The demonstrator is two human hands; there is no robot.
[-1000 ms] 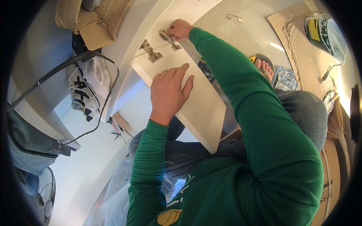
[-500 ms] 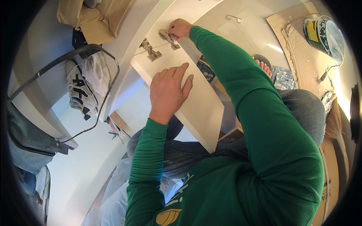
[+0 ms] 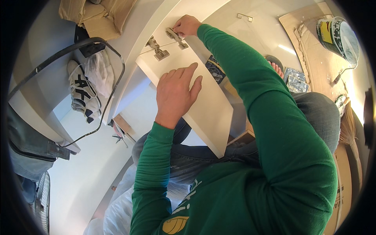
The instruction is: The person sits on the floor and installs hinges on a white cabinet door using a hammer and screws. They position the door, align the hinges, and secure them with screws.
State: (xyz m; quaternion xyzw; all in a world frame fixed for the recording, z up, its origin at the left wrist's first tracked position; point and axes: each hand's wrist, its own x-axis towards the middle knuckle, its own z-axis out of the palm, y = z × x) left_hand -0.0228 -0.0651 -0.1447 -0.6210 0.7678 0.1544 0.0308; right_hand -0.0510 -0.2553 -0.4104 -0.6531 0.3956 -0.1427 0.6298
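A white cabinet door panel [image 3: 207,113] slants from the cabinet's white side board [image 3: 184,11] toward my lap. Two metal concealed hinges join them: the nearer hinge [image 3: 158,52] lies bare, and the other hinge [image 3: 173,34] is at the fingers of my right hand [image 3: 188,26]. Those fingers are curled closed against that hinge's side; whatever they may pinch is too small or hidden to make out. My left hand [image 3: 175,94] lies over the door panel, fingers stretched and thumb apart, holding nothing.
On the left are a striped sneaker [image 3: 82,92], a black cable loop [image 3: 121,66], an open cardboard box [image 3: 102,23] and a dark bag [image 3: 29,145]. A paint bucket [image 3: 333,37] stands on cardboard at right, near a broom [image 3: 348,129]. My bare foot rests beside plastic packets [image 3: 296,80].
My right hand has shifted slightly up and left at the farther hinge. The left hand stays almost where it was, over the door panel.
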